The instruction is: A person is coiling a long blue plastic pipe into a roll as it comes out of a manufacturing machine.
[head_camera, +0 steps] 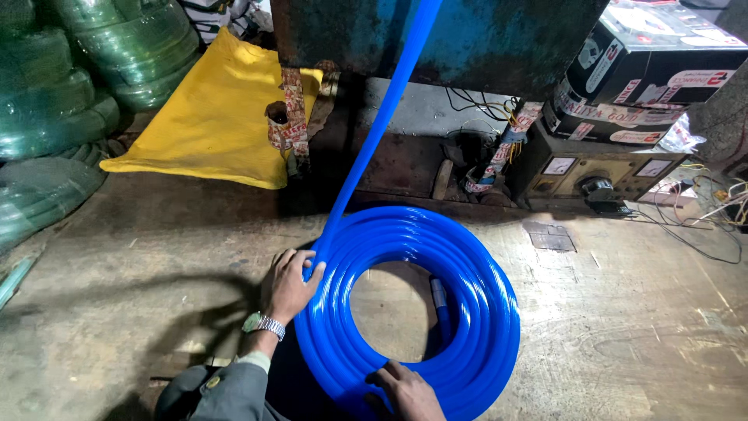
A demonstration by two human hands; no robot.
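Two hands press one blue hose coil (475,312): left hand (290,282) curled on it, right hand (407,394) seemingly flat.

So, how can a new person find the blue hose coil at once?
Look at the wooden floor in front of the rusty blue machine. The blue hose coil lies flat there, the left hand on its edge and the right hand on its near side. Unlike the green coils stacked far left, it is bright blue.
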